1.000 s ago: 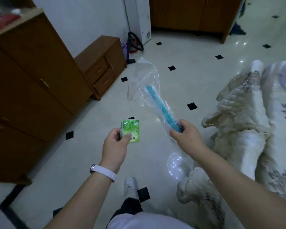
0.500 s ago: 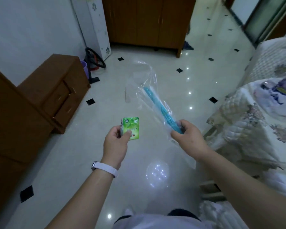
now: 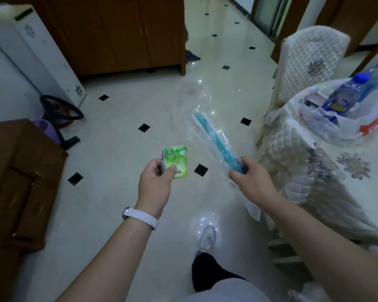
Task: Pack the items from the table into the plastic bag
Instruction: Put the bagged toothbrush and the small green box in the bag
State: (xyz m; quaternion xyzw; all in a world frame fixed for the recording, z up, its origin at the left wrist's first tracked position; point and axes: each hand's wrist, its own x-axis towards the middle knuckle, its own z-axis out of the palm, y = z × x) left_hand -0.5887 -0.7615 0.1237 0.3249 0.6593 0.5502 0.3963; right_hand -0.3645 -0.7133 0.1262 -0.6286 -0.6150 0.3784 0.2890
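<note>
- Pale tiled floor (image 3: pixel 118 101) with black diamonds; the cloth-covered table (image 3: pixel 347 171) sits at 3 o'clock.
- On it, at 2 o'clock, a white bag (image 3: pixel 336 129) lies open with a bottle (image 3: pixel 345 94) inside (likely the bag to fill, though I can't be sure).
- Your left hand (image 3: pixel 155 184) pinches a green packet (image 3: pixel 176 161) at centre, thumb on its face.
- Your right hand (image 3: pixel 251 177) grips the near end of a clear bag (image 3: pixel 190 101) with a blue stick (image 3: pixel 212 134) inside, pointing to 11 o'clock.
- The packet looks light and soft: hold its edges gently.
- The clear film looks thin and slippery; grip the stick through it so nothing slides out.
</note>
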